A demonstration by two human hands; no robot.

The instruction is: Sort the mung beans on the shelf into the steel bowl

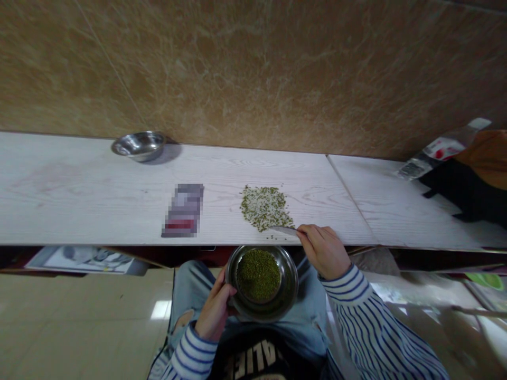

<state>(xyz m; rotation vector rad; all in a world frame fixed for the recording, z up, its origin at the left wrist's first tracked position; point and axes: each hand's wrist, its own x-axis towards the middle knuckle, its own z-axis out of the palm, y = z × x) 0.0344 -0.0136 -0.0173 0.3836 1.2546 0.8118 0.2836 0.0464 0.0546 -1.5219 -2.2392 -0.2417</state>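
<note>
My left hand (216,306) grips the left rim of a steel bowl (292,282), held below the counter's front edge above my lap. Green beans that look like mung beans (259,274) cover the bowl's bottom. On the counter, behind the bowl, lies a spread pile of white grains mixed with green beans (265,207). My right hand (322,250) is closed around a thin metal utensil (284,230), perhaps a knife or a spoon. Its tip touches the pile's near edge, and its handle is hidden in my fingers. A few loose beans lie near the counter's edge.
The pale wooden counter (79,195) runs along a brown marbled wall. A second steel bowl (139,148) stands at the back left. A blurred flat purple item (184,211) lies left of the pile. At right are a tilted plastic bottle (435,153) and a black object (467,192).
</note>
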